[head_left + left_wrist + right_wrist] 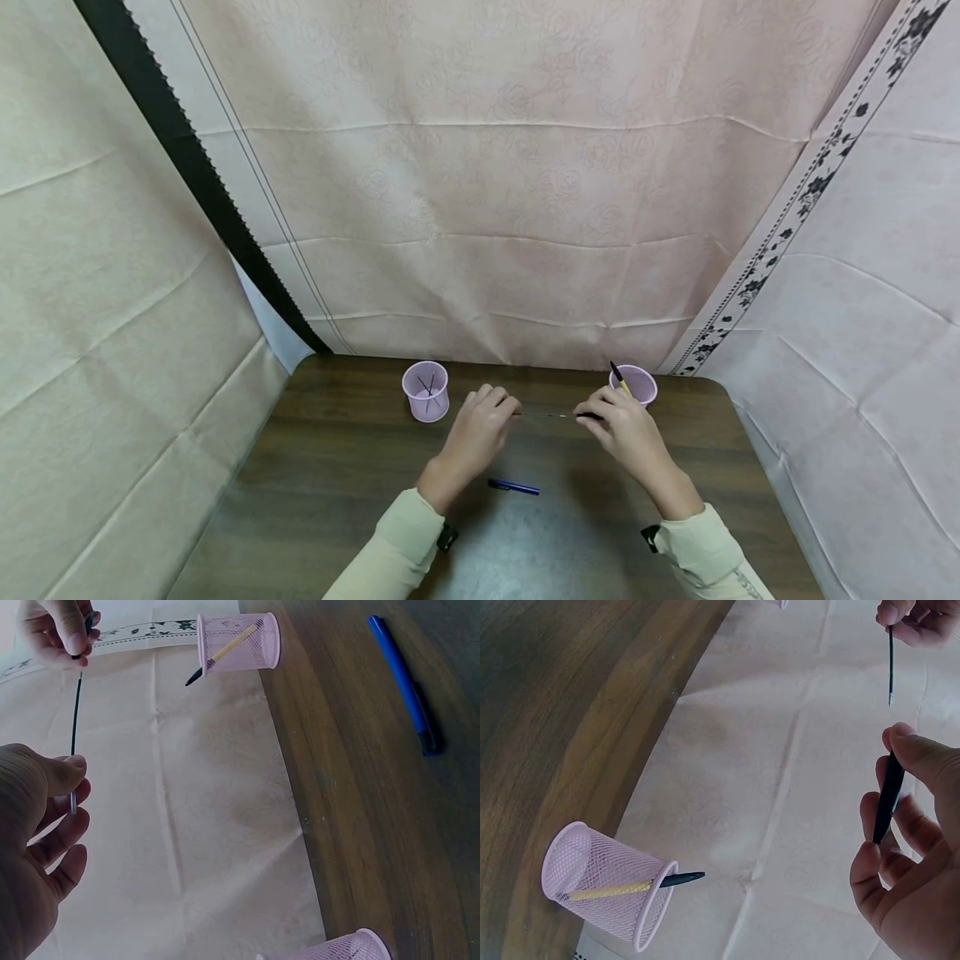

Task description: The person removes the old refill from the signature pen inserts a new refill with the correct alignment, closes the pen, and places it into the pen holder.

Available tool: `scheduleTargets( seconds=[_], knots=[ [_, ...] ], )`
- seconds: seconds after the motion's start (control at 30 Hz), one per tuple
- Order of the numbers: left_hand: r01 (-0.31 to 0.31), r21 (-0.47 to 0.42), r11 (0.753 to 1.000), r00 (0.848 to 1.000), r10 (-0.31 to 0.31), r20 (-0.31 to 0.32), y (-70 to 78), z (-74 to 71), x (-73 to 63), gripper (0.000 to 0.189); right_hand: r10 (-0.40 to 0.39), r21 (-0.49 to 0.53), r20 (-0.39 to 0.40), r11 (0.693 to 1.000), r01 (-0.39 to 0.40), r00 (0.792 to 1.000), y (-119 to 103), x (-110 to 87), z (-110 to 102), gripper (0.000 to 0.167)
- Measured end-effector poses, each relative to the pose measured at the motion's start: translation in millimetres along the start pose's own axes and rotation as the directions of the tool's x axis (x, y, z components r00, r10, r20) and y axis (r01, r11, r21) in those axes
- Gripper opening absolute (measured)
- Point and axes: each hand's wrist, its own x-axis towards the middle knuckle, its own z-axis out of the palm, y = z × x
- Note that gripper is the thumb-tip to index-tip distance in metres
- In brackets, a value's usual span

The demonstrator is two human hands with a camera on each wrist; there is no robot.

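Observation:
Between its thumb and fingers my left hand (480,425) pinches a thin dark pen refill (76,720), its tip pointing toward the other hand. My right hand (622,429) grips a black tapered pen barrel (889,796) by thumb and fingertips. A short gap separates the refill's tip from the barrel in the right wrist view. Both hands are raised over the far part of the table. A blue pen (513,487) lies on the table between the forearms, nearer the body.
A pink mesh cup (425,369) with thin dark sticks inside stands left of the left hand. Behind the right hand is another pink mesh cup (606,859), holding a yellow pen with a black end (622,889). Hanging cloth (480,183) borders the wooden table (315,467).

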Motion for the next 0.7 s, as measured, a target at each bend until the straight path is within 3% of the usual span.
scheduleTargets(
  seconds=[0.17, 0.43, 0.7],
  knots=[
    [0.017, -0.013, 1.0, 1.0, -0.017, -0.007, -4.8, 4.5, -2.9, 0.011, 0.028, 0.045, 0.002, 0.999, -0.028, 1.0, -0.4, -0.9, -2.9, 0.02],
    [0.047, -0.019, 0.999, 0.997, -0.045, 0.06, -7.2, 8.8, -5.5, 0.007, 0.028, 0.091, -0.019, 0.996, -0.027, 0.999, -0.8, 0.5, -3.3, 0.02],
    [0.032, -0.014, 0.999, 0.998, -0.031, 0.048, -7.9, 20.8, -9.2, 0.011, 0.02, 0.111, -0.037, 0.994, -0.016, 0.999, -0.7, 1.4, -1.8, 0.02]
  ],
)
